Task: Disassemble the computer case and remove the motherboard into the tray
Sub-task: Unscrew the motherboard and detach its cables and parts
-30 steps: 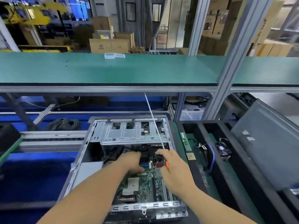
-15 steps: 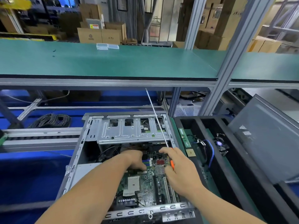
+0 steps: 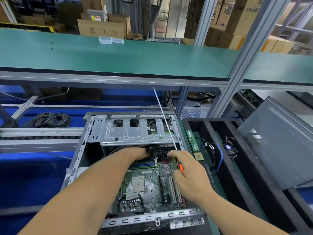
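The open computer case (image 3: 94, 131) lies on its side in front of me, its silver drive cage at the far end. The green motherboard (image 3: 149, 187) sits inside on the case floor. My left hand (image 3: 137, 154) reaches deep under the drive cage at the board's far edge; its fingers are hidden there. My right hand (image 3: 189, 173) is closed on a long screwdriver (image 3: 165, 119) with an orange handle, its thin shaft pointing up and away. The black compartmented tray (image 3: 240, 172) stands to the right of the case.
In the tray lie a memory stick (image 3: 192, 140), a small chip, cables with a blue wire (image 3: 219, 156) and a small fan (image 3: 229, 148). A grey side panel (image 3: 279, 146) leans at the right. A green shelf (image 3: 118, 56) overhangs the far side; coiled cable (image 3: 49, 119) lies left.
My left hand has pushed further in under the drive cage. My right hand with the screwdriver has shifted slightly right, off the board's heatsink. The camera has tilted down a little.
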